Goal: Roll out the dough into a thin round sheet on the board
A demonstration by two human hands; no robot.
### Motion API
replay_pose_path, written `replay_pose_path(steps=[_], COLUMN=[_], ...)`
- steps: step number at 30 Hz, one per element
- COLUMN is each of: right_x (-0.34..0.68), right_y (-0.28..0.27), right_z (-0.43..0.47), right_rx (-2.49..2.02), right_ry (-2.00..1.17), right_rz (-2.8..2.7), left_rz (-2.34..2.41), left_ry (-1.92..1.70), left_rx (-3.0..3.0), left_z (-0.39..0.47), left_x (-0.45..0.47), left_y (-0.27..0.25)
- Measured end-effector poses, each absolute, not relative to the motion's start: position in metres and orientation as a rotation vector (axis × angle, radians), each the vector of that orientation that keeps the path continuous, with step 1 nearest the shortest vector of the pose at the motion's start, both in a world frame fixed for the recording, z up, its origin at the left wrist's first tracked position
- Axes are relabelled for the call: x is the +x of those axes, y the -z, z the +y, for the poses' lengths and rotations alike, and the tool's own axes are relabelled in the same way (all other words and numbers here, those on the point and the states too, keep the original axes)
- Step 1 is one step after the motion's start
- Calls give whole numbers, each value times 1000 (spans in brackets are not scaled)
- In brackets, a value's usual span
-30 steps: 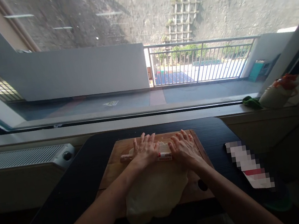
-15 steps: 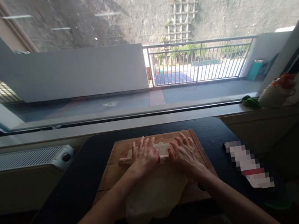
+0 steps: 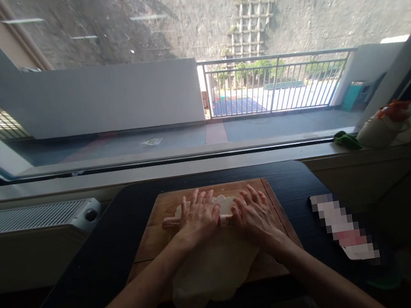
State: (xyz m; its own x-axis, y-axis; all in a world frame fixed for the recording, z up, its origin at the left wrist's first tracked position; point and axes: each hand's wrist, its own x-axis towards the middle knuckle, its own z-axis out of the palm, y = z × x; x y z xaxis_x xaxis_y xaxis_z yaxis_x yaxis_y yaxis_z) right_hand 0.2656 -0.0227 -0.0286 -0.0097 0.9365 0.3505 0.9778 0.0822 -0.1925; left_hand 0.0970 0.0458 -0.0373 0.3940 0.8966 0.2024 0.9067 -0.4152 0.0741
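A wooden rolling pin (image 3: pixel 170 223) lies crosswise over a wide, thin sheet of pale dough (image 3: pixel 215 268). My left hand (image 3: pixel 199 214) rests flat on the pin, fingers stretched forward and a little apart. To its right, my right hand (image 3: pixel 252 212) presses on the pin the same way, palm down with fingers spread. Both hands cover much of the pin, and its right end is hidden. Under the dough is a wooden board (image 3: pixel 151 242); the near part of the sheet hangs over the board's front edge.
The board stands on a dark table (image 3: pixel 101 262). A blurred-out flat item (image 3: pixel 344 228) lies on the table's right. Behind, a windowsill (image 3: pixel 192 167) holds a green cloth-like thing (image 3: pixel 346 139) and a pale jug (image 3: pixel 377 131). A radiator (image 3: pixel 33 218) is at left.
The red mark on the pin between my hands shows less than before, so the pin has turned slightly. Both hands stay in nearly the same place.
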Motion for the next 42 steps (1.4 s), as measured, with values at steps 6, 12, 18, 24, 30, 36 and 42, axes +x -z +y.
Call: replay_pose_path(steps=[6, 12, 18, 24, 30, 36, 42], right_x=[272, 281, 282, 282, 286, 282, 287], right_y=[26, 21, 27, 29, 21, 31, 25], right_z=[2, 23, -11, -16, 18, -7, 19], right_rx=[-1977, -1972, -1968, -1941, -2081, -1904, -2036], right_ry=[1, -20, 133, 151, -21, 180, 16], right_rz=[-1955, -1930, -1966, -1990, -1910, -1950, -1897], left_rz=[-1599, -1438, -1568, -1548, -1815, -1619, -1843], left_ry=[617, 614, 465, 436, 227, 324, 182], left_rx=[-2434, -2543, -2549, -2587, -2585, -2606, -2598], left_z=[49, 46, 37, 37, 68, 50, 73], left_x=[105, 110, 106, 106, 122, 110, 123], left_y=[28, 25, 29, 28, 21, 29, 24])
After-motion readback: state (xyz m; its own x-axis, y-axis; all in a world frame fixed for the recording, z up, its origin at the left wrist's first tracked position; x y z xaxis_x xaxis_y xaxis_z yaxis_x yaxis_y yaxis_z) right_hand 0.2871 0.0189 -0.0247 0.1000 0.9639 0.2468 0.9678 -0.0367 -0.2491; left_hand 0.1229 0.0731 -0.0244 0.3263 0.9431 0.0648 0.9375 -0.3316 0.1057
